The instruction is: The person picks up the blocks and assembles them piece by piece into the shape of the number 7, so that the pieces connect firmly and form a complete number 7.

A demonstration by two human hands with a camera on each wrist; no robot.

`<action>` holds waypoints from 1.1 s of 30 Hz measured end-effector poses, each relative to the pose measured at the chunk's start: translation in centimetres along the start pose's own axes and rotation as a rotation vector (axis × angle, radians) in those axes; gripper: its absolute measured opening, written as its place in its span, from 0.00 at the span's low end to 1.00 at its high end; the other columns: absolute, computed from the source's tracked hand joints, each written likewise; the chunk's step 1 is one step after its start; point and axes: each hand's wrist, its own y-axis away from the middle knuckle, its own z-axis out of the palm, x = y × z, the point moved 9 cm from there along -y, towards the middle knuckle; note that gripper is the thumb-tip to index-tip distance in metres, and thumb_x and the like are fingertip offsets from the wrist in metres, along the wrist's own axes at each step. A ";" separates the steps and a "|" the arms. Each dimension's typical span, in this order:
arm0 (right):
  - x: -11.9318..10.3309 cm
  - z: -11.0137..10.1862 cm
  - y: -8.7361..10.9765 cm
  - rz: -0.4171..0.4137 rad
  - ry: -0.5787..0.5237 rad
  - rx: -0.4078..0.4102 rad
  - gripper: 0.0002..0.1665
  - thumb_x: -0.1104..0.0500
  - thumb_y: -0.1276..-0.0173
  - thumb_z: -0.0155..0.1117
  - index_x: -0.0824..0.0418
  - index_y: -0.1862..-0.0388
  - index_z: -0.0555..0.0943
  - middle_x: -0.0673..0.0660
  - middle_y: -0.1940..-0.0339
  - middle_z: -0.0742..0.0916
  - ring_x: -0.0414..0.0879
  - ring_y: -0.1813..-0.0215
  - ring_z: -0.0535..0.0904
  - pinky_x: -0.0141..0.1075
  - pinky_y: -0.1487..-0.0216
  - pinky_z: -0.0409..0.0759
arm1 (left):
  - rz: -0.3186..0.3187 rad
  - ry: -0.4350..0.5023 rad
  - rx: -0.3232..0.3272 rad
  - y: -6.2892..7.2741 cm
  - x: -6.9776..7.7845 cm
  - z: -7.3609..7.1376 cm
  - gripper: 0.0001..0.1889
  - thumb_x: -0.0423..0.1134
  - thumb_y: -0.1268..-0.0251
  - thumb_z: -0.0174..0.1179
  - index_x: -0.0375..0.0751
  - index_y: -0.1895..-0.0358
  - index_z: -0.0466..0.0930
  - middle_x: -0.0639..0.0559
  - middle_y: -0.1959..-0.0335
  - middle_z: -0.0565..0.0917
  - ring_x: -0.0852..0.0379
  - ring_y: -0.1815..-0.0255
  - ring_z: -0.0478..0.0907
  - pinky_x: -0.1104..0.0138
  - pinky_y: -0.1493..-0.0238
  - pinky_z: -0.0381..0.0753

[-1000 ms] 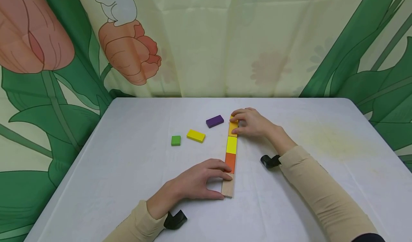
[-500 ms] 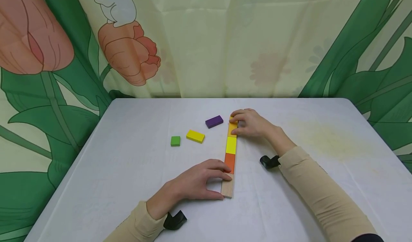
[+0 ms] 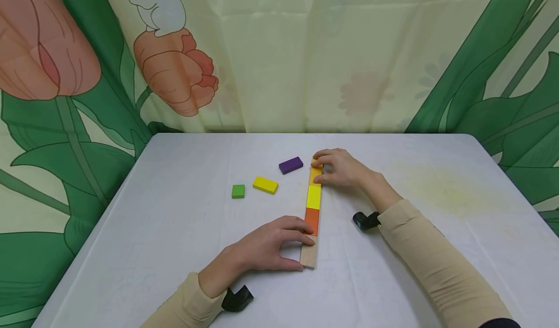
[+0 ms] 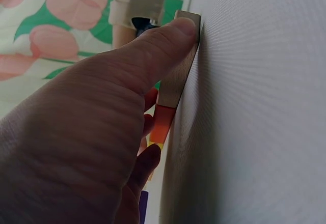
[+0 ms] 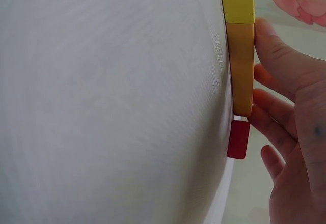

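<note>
Left hand (image 3: pixel 266 248) grip pinches wooden strip (image 3: pixel 309 256) near end; right hand (image 3: pixel 340 168) grip holds amber block (image 3: pixel 316 175). Risk: sideways nudge skews row on counter (image 3: pixel 174 231).

No lettering, labels or numbers can be read anywhere, though the wrist views are blurry.

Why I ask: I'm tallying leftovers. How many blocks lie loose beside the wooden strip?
3: a green block farthest left, a yellow block beside it, a purple block nearest the wooden strip. Others may be hidden.
</note>
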 end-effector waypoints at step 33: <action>0.0 0.3 0.3 0.066 -0.069 -0.008 0.29 0.52 0.35 0.74 0.65 0.39 0.82 0.63 0.33 0.78 0.61 0.30 0.69 0.56 0.28 0.62 | -0.018 -0.015 -0.009 0.0 0.1 0.0 0.23 0.48 0.42 0.76 0.49 0.43 0.85 0.57 0.37 0.77 0.61 0.33 0.68 0.69 0.31 0.66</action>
